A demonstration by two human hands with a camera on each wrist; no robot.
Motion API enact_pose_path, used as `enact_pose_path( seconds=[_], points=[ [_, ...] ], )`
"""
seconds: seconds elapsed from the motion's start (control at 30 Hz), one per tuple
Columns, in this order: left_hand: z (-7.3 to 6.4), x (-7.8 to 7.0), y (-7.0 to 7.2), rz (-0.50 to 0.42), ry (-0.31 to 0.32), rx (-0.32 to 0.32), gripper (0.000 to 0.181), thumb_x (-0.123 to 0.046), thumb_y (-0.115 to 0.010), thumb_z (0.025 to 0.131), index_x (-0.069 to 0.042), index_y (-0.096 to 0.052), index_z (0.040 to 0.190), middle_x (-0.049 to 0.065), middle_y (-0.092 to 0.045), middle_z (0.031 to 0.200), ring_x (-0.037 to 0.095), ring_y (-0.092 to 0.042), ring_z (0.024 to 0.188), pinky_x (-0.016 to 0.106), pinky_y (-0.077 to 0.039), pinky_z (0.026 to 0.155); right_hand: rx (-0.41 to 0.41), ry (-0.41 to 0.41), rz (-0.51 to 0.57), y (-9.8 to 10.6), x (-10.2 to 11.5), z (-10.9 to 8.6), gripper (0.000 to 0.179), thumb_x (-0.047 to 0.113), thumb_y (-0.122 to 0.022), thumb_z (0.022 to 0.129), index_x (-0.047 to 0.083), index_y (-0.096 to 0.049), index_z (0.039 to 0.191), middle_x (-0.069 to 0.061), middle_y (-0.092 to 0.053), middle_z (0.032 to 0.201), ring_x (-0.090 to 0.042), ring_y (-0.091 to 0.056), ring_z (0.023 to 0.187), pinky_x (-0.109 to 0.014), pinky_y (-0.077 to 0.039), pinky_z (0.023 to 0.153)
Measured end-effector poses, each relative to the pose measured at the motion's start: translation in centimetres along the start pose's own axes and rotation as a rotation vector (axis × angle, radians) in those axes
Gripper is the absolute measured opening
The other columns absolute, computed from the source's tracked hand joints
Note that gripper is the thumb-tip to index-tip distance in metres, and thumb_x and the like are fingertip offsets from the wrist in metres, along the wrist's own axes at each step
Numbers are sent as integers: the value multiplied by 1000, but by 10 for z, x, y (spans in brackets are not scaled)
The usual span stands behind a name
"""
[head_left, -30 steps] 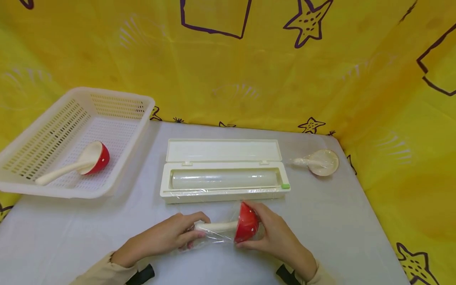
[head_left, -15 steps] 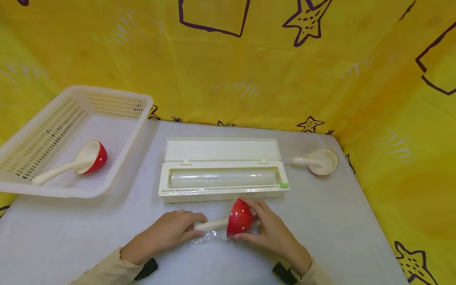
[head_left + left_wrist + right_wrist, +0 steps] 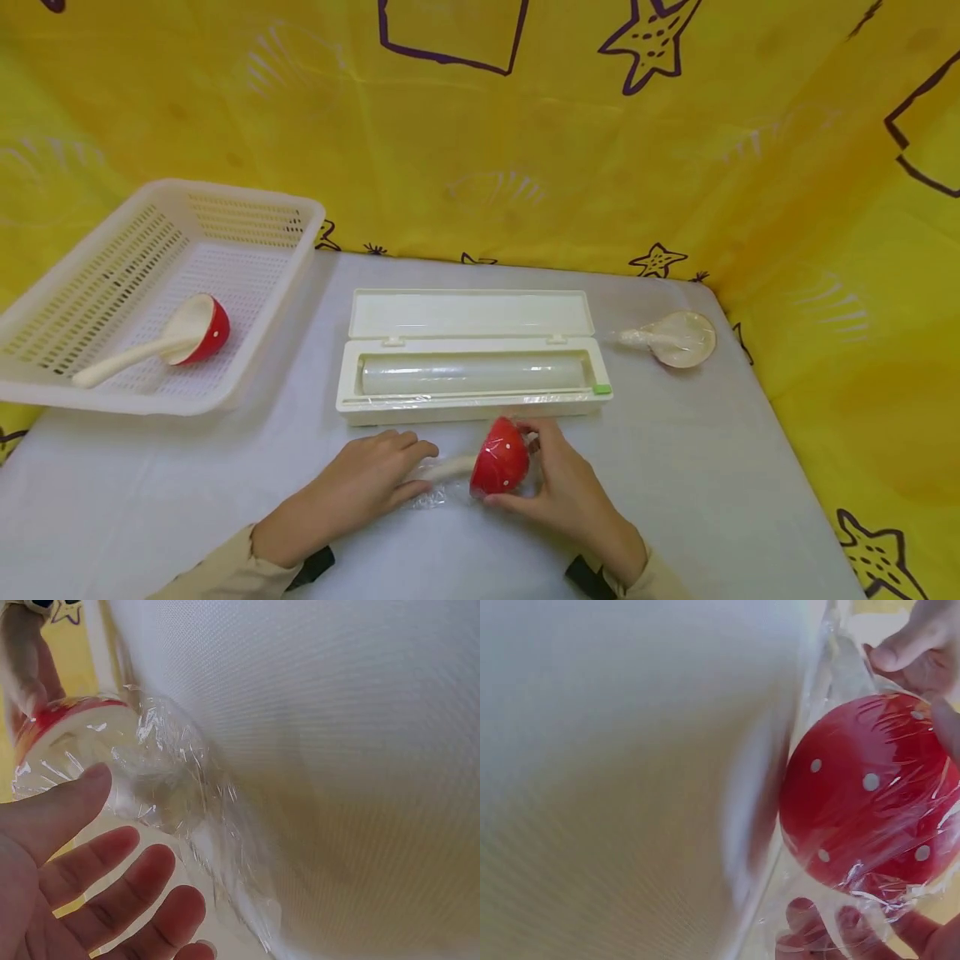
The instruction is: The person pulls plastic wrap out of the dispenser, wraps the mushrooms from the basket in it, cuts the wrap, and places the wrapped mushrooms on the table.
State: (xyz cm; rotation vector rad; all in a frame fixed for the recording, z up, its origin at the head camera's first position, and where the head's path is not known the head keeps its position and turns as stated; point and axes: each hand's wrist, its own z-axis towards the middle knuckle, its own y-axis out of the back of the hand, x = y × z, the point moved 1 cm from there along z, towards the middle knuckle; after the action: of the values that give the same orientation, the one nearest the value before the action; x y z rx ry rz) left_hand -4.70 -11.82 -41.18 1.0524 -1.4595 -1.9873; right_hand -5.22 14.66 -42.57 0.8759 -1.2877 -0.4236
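Observation:
A soup ladle with a red, white-dotted bowl (image 3: pixel 498 460) and a cream handle lies sideways between my hands, wrapped in clear cling film (image 3: pixel 172 742). My right hand (image 3: pixel 573 492) holds the bowl, thumb at its near rim and fingers at its far side. Around the handle end, my left hand (image 3: pixel 356 492) has its thumb and fingers spread apart; in the left wrist view the fingers (image 3: pixel 142 881) are loosely bent beside the film. Loose film trails past the handle. Just beyond stands an open cling film box (image 3: pixel 472 412) with a roll (image 3: pixel 472 375) inside.
At the left, a white perforated basket (image 3: pixel 288 308) contains another red-and-cream ladle (image 3: pixel 206 332). To the right of the box lies a film-wrapped cream ladle (image 3: pixel 678 340). A yellow patterned cloth (image 3: pixel 480 125) rises behind the white table (image 3: pixel 720 500).
The ladle has shifted left, its bowl tilting slightly. Film along the handle has gone from stretched out to bunched up. My left fingers have loosened from the handle; my right hand stays at the bowl.

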Motion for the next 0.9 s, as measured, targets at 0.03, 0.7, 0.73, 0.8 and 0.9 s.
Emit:
enact_pose_path(
  seconds=[0.03, 0.7, 0.73, 0.8, 0.9],
  points=[
    [1, -1, 0, 1, -6, -2, 33, -31, -79, 82, -15, -69, 109, -7, -64, 86, 9, -57, 72, 23, -47, 57, -2, -2, 0, 0, 0, -1, 92, 48, -94, 60, 20, -46, 133, 9, -57, 122, -6, -58, 98, -22, -55, 73],
    [13, -6, 1, -1, -62, 45, 14, -26, -77, 85, -17, -73, 95, -8, -66, 81, 5, -54, 67, 22, -43, 56, -40, 41, -18, 21, -6, -6, 95, 71, -82, 59, 20, -47, 131, 6, -60, 122, -14, -58, 104, -26, -52, 74],
    [13, -6, 1, -3, -64, 48, 14, -26, -77, 84, -17, -73, 95, -8, -66, 81, 5, -54, 67, 22, -43, 56, -38, 40, -15, 21, -6, -7, 94, 72, -81, 59, 21, -48, 130, 7, -61, 121, -14, -58, 104, -27, -52, 75],
    [13, -7, 1, -4, -67, 59, 15, -26, -78, 84, -17, -73, 95, -8, -67, 83, 5, -55, 69, 22, -44, 57, -28, 45, -10, 21, -8, -8, 93, 73, -79, 59, 21, -50, 129, 8, -61, 122, -13, -59, 105, -32, -55, 81],
    [13, -7, 1, -8, -80, 75, 17, -26, -79, 83, -17, -73, 96, -8, -66, 83, 5, -55, 70, 23, -45, 58, -6, 58, 6, 22, -11, -11, 91, 74, -78, 59, 21, -51, 128, 11, -60, 122, -12, -59, 108, -39, -55, 88]
  ],
)
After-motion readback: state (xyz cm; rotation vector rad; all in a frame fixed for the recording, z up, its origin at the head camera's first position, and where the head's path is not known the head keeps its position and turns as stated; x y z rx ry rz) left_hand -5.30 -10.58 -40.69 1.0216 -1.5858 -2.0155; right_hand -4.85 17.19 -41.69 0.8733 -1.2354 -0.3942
